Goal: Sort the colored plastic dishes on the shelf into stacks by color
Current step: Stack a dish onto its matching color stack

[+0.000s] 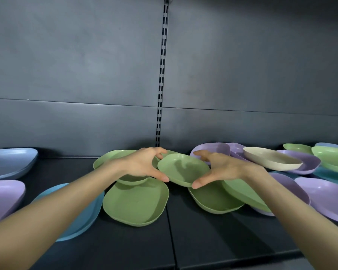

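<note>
A small green dish (183,169) is held tilted above the dark shelf (213,240), between both hands. My left hand (142,164) grips its left rim, thumb at the front, fingers behind. My right hand (220,168) grips its right rim the same way. Under the left hand sit more green dishes (113,157). A large green plate (137,203) lies in front of them. Two other green plates (215,199) overlap below the right hand.
Blue plates (10,160) and a lilac plate (4,195) lie at the left, and a blue plate (84,217) under my left forearm. A mixed pile of lilac (330,197), cream (271,158), green (332,152) and teal dishes fills the right. The grey back panel (86,75) stands behind.
</note>
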